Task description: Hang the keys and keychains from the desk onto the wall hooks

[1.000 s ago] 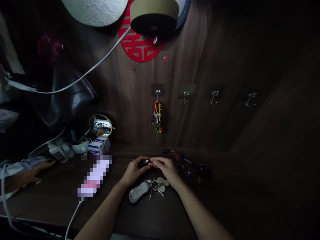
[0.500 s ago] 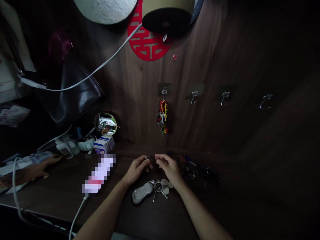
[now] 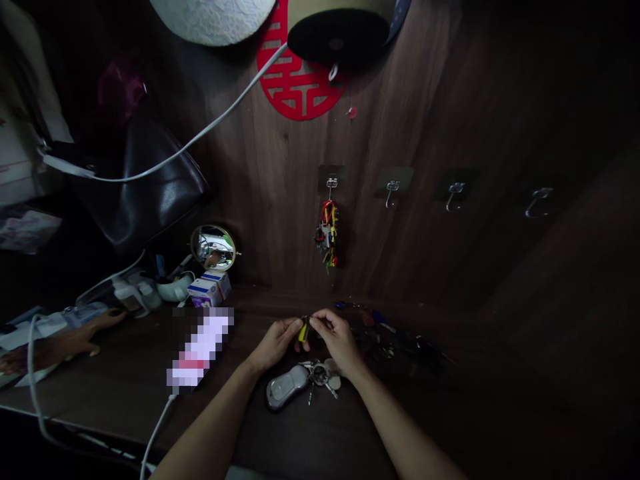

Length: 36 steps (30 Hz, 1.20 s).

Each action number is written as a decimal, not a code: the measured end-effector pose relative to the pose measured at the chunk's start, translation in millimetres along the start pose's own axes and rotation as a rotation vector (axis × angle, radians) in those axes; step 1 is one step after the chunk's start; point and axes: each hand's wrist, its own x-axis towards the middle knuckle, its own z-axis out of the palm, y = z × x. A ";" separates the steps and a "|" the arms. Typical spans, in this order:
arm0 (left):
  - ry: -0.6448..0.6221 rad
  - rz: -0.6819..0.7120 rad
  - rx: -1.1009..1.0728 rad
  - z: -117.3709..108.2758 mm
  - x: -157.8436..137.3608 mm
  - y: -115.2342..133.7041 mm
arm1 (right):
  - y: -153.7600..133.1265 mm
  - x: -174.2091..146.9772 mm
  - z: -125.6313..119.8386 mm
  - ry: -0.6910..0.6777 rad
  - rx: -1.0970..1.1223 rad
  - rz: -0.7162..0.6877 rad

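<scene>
My left hand [image 3: 280,341] is closed, its thumb and fingers pinching a small yellow tag-like piece [image 3: 303,332] with a dark upper end. My right hand [image 3: 339,337] meets it from the other side, thumb and fingertips pinched at the dark top of that piece. Its exact kind is too small to make out. Just below the hands, a bunch of keys [image 3: 320,377] with a silver-grey fob [image 3: 287,387] and round tags lies on the dark wooden surface. More keys [image 3: 385,350] lie in shadow to the right of my right hand.
Colourful corded keys [image 3: 327,233] hang from a wall hook; several more hooks [image 3: 455,193] run to the right. On the left are a round mirror [image 3: 214,248], a small box [image 3: 209,289], a pixelated phone-like slab [image 3: 200,347] on a white cable, and a dark bag [image 3: 155,180].
My hands have come together, and the yellow piece now shows between them. The right fingertips, apart before, now pinch at its top. The view has shifted slightly.
</scene>
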 end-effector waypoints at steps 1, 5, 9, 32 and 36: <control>0.011 -0.007 0.006 0.3 0.2 -0.6 | 0.7 0.2 -0.2 -0.003 0.022 0.021; 0.073 -0.053 0.008 1.4 1.3 -3.8 | 0.7 0.4 -0.9 -0.013 0.106 0.080; 0.086 -0.063 0.018 1.2 1.6 -5.0 | -1.4 -0.1 -0.9 -0.021 0.137 0.092; 0.173 -0.075 0.018 2.4 3.7 -2.2 | -100.0 76.0 -102.5 0.463 0.067 -0.226; 0.180 -0.086 0.019 1.7 5.2 -3.1 | -130.7 101.9 -118.0 0.510 0.063 -0.329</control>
